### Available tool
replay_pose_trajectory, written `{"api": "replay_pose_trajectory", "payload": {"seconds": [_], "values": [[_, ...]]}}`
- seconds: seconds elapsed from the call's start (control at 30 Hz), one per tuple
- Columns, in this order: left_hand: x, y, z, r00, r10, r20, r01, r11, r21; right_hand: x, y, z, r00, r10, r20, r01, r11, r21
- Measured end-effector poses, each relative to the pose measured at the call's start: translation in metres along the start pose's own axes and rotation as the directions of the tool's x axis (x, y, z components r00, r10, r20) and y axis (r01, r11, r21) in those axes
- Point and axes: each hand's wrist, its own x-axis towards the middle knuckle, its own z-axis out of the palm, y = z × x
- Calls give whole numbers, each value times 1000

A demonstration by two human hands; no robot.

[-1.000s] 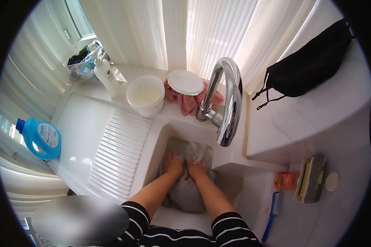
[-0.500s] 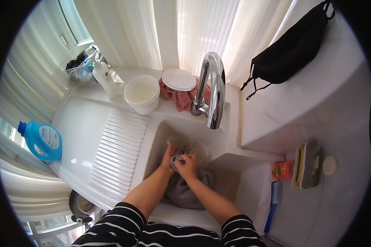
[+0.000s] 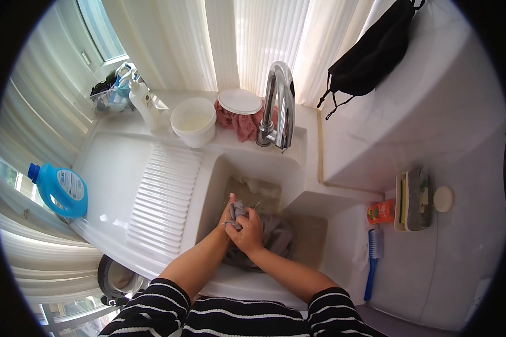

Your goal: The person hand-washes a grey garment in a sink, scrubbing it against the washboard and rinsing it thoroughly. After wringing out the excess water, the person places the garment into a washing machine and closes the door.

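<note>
Both hands are down in the white sink (image 3: 208,188), close together over a wet grey cloth (image 3: 275,233). A bunched fold of it sits between them. My left hand (image 3: 226,218) holds this fold against its palm, thumb pointing up; its other fingers are partly hidden. My right hand (image 3: 249,231) is closed over the same fold from the right, knuckles up. The rest of the cloth lies heaped beneath my right wrist, partly in shallow cloudy water (image 3: 309,230). Beyond the hands rises the chrome faucet (image 3: 284,106).
Left of the basin is a ribbed washboard (image 3: 166,196), with a blue detergent bottle (image 3: 67,191) farther left. Behind stand a pump bottle (image 3: 144,105), a white tub (image 3: 194,123) and a pink cloth (image 3: 244,124) under a lid (image 3: 240,101). A blue brush (image 3: 373,261) and sponge holder (image 3: 415,199) are at right.
The hands have turned and pressed closer around the bunched grey fold, which stands higher between them. The right hand has shifted slightly left and down. The view has tilted a little.
</note>
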Motion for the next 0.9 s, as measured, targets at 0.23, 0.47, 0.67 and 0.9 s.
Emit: {"api": "replay_pose_trajectory", "payload": {"seconds": [0.23, 0.47, 0.67, 0.9], "values": [[10, -16, 93, 837, 164, -522, -41, 970, 238, 19, 20, 0, 987, 63, -148, -55, 997, 59], [30, 3, 75, 744, 195, -639, 104, 911, 399, 55, 68, -1, 967, 256, -22, -256, 961, -107], [40, 12, 61, 642, 759, -103, 543, -355, 761, 72, 88, -19, 993, 65, 101, 9, 801, -598], [49, -14, -6, 789, 599, -136, 565, -620, 545, 33, 125, 3, 842, 307, 444, 129, 684, -718]]}}
